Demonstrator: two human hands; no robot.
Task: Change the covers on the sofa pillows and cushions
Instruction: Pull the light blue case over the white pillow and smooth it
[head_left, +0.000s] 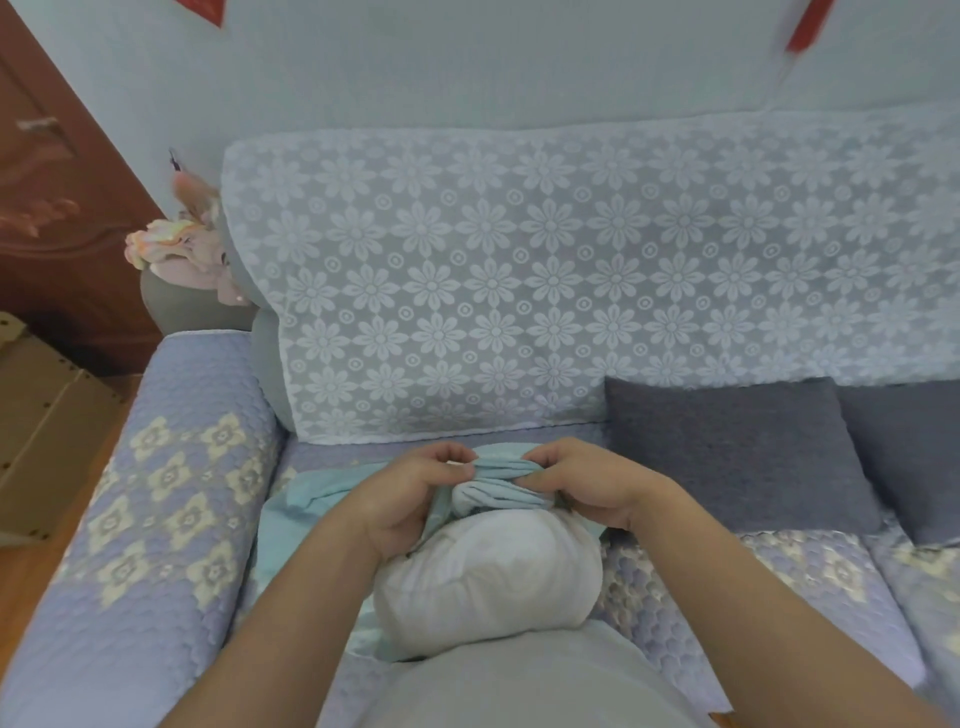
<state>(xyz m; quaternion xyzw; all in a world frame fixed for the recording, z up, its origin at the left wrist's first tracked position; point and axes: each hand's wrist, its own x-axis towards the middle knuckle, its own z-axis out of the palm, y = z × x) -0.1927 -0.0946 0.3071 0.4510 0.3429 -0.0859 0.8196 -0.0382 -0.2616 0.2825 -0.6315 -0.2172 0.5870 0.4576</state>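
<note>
A bare white pillow insert (488, 582) lies on the sofa seat, pressed against my body. A light blue cover (498, 488) is bunched at its far end, and more of the cover spreads to the left on the seat. My left hand (410, 499) grips the bunched cover on its left side. My right hand (587, 483) pinches the same bunched edge on the right. The two hands sit close together above the insert's far end.
Two dark grey pillows (737, 452) lean on the sofa back at the right. A white flowered lace throw (519, 280) covers the backrest. The quilted purple armrest (156, 509) is at left, with cardboard boxes (36, 415) and a wooden door beyond.
</note>
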